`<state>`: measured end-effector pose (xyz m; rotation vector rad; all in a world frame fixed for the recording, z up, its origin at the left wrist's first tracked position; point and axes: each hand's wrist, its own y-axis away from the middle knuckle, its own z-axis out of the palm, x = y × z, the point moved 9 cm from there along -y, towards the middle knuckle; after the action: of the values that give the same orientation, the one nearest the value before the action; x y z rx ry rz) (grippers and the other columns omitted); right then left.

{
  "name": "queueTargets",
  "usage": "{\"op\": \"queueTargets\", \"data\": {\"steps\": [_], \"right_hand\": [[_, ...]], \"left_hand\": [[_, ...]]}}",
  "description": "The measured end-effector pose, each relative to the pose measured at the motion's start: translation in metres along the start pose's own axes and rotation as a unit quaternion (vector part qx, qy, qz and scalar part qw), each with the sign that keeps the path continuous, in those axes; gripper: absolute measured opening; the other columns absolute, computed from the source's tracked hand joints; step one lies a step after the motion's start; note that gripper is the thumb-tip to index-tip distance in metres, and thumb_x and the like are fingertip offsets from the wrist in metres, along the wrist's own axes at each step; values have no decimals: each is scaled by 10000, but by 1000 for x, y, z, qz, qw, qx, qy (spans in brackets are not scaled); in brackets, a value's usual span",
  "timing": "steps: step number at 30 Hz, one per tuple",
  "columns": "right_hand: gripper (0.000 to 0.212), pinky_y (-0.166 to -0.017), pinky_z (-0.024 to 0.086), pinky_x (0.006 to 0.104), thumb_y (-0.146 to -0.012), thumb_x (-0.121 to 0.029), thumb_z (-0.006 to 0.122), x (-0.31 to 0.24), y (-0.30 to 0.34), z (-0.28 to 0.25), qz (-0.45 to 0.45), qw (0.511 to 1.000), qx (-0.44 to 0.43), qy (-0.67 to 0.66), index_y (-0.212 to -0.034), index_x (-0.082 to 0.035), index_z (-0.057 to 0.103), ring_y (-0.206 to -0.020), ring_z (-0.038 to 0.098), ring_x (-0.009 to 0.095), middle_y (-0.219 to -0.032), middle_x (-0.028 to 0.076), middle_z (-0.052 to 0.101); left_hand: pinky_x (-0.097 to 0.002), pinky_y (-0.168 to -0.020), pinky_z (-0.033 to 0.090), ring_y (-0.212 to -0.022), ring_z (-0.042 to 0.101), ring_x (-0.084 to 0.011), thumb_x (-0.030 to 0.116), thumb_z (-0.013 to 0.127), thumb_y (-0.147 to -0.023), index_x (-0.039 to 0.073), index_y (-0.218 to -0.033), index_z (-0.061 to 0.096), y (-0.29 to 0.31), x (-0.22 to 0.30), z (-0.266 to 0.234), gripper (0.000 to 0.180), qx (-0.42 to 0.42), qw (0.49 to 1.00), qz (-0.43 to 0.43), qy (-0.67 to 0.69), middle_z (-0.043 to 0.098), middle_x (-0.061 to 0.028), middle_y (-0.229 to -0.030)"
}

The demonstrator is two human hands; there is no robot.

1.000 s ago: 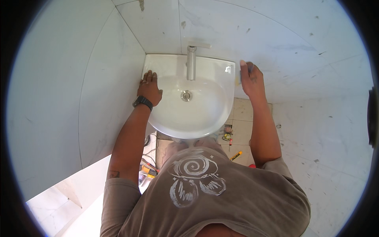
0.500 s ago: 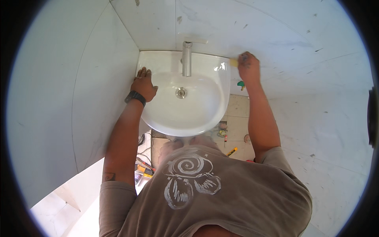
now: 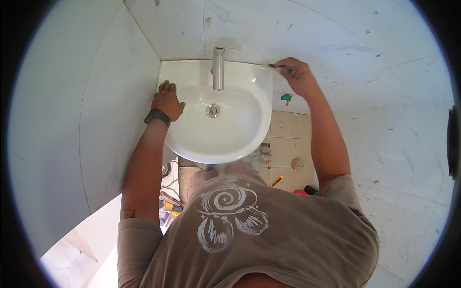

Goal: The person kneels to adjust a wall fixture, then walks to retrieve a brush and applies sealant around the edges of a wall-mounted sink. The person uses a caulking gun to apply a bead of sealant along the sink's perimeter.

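A white ceramic washbasin (image 3: 225, 134) is set against the tiled wall, with a metal single-lever faucet (image 3: 218, 72) at its back and a round metal drain (image 3: 212, 110) in its bowl. My left hand (image 3: 167, 103) lies flat on the basin's left rim, fingers stretched toward the wall. At the back right corner, my right hand (image 3: 296, 77) is closed around a thin dark tool with a pale end (image 3: 272, 66). The tool's tip is at the seam between basin and wall; its exact kind is too small to tell.
Below the right hand, a green-handled valve (image 3: 286, 98) sticks out of the wall. Tiled walls stand close at left and right. On the floor are a yellow tool (image 3: 276, 180), a pipe opening (image 3: 297, 163), cables (image 3: 174, 175) and several tools at the lower left.
My right hand has moved from beside the basin's right edge up and left to the back corner, with the tool turned toward the wall seam. My left hand stays on the rim.
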<state>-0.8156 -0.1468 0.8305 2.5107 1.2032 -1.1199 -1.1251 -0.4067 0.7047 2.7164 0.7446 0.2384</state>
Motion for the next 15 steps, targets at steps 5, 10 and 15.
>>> {"op": "queueTargets", "data": {"steps": [5,10,15], "right_hand": [[118,-774,544,382,-912,-78,706,11,-2,16,162,977,-70,123,-1011,-27,747,-831,673,306,-996,167,702],[143,-802,540,424,-916,-115,669,-34,-10,30,-57,990,-95,-85,-1008,-27,735,-872,667,371,-966,196,700],[139,-821,535,438,-908,-127,683,-8,-20,24,54,988,-56,135,-990,-28,736,-895,657,404,-1003,200,703]], "left_hand": [[-457,-1214,336,-1535,281,-347,349,714,-910,-4,-1550,342,0,1,-1,820,-5,1000,5,-1,272,-226,-1654],[-454,-1218,329,-1527,297,-350,328,733,-881,-31,-1531,370,1,1,-3,826,4,1000,3,18,296,-248,-1637],[-451,-1215,338,-1537,278,-344,357,718,-907,-2,-1549,344,1,0,-1,825,-8,1000,5,0,275,-220,-1654]]}}
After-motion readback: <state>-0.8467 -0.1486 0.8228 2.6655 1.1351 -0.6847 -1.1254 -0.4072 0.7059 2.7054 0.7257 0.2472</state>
